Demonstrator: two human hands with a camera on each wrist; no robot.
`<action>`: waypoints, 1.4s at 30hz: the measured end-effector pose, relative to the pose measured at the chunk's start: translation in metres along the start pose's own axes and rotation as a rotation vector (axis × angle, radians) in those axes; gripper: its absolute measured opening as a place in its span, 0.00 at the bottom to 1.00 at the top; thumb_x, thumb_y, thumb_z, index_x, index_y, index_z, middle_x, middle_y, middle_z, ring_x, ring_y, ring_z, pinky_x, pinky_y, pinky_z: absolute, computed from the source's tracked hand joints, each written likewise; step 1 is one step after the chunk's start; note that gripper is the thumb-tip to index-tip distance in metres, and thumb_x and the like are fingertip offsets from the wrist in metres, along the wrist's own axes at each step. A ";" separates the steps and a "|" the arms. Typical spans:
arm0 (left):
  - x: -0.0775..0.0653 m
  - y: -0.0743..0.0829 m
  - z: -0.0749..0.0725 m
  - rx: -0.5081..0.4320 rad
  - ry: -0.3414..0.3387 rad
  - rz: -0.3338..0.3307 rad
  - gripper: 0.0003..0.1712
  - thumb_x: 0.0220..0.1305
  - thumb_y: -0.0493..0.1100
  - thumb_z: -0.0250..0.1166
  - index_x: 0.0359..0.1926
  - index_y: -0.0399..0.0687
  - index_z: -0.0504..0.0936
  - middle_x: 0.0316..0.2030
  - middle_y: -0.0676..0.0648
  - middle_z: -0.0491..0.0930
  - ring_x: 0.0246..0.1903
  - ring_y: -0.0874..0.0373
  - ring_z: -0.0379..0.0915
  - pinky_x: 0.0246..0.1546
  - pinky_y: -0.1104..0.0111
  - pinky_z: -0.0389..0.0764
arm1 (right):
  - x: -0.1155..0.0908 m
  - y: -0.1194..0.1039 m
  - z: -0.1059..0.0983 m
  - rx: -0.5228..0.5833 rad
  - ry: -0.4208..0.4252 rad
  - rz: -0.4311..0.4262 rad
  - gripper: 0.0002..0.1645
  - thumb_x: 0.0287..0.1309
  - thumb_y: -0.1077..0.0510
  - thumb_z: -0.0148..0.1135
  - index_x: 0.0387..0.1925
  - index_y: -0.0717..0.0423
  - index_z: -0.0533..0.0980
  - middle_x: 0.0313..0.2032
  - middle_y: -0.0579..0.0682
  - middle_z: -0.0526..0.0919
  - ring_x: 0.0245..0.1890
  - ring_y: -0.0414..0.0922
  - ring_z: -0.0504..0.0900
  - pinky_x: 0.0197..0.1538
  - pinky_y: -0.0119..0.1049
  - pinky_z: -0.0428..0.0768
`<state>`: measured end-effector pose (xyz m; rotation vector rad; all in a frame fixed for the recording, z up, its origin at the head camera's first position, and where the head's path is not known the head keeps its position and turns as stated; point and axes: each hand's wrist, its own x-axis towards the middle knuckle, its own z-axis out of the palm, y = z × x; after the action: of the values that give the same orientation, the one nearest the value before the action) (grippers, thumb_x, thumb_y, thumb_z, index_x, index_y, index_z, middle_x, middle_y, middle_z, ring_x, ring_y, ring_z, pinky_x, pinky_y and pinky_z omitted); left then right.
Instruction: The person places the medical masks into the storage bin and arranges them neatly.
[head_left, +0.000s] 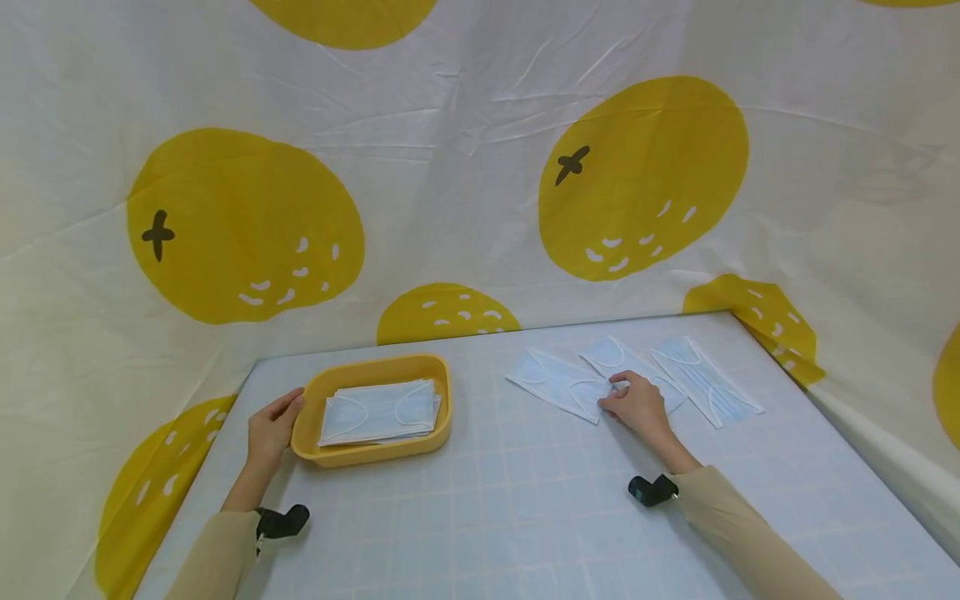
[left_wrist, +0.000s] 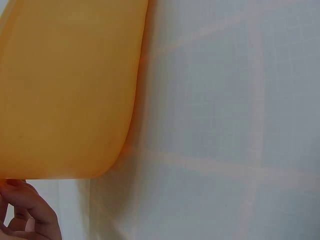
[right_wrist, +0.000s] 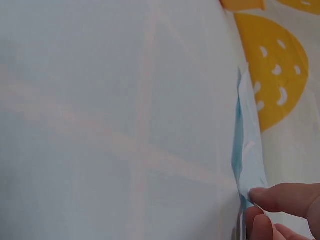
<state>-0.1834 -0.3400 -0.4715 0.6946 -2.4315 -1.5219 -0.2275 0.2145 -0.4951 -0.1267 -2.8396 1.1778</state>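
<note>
A yellow tray stands on the left part of the table with a stack of pale blue face masks inside. My left hand holds the tray's left end, its fingers at the rim; the tray's wall fills much of the left wrist view. On the right, my right hand pinches the edge of a face mask between thumb and fingers. In the right wrist view, that mask is seen nearly edge-on. Behind the hand lies a second mask, partly covered. A third mask lies farther right.
A light blue checked cloth covers the table. Behind it hangs a white curtain printed with yellow fruit, which also borders the table's sides. Each wrist carries a small black camera.
</note>
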 end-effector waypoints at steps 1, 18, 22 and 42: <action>0.000 0.000 0.000 -0.002 0.000 0.000 0.31 0.70 0.58 0.52 0.66 0.45 0.71 0.63 0.38 0.71 0.31 0.80 0.66 0.27 0.80 0.77 | 0.000 -0.001 0.000 0.006 -0.003 0.001 0.28 0.50 0.58 0.70 0.52 0.66 0.73 0.25 0.55 0.85 0.17 0.38 0.77 0.27 0.32 0.71; 0.002 -0.001 0.000 -0.011 0.003 0.014 0.31 0.70 0.58 0.53 0.65 0.46 0.72 0.62 0.39 0.71 0.31 0.81 0.67 0.28 0.80 0.77 | 0.011 -0.004 0.011 0.148 -0.112 0.028 0.31 0.55 0.59 0.66 0.58 0.69 0.69 0.32 0.59 0.86 0.18 0.35 0.79 0.25 0.27 0.79; 0.001 0.001 0.000 -0.014 0.003 0.021 0.30 0.70 0.57 0.54 0.65 0.46 0.72 0.62 0.38 0.72 0.30 0.81 0.67 0.27 0.79 0.77 | 0.012 -0.006 0.012 0.184 -0.104 0.020 0.25 0.58 0.60 0.62 0.55 0.70 0.71 0.29 0.58 0.84 0.18 0.36 0.79 0.24 0.28 0.80; 0.001 0.002 -0.002 -0.014 -0.010 0.000 0.30 0.70 0.58 0.53 0.65 0.46 0.71 0.61 0.40 0.71 0.30 0.76 0.68 0.26 0.79 0.76 | 0.020 -0.010 0.018 0.234 -0.084 0.034 0.18 0.62 0.57 0.61 0.46 0.68 0.76 0.30 0.57 0.85 0.20 0.36 0.80 0.25 0.28 0.79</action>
<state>-0.1838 -0.3408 -0.4688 0.6865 -2.4260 -1.5441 -0.2493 0.1972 -0.5003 -0.1154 -2.7510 1.5453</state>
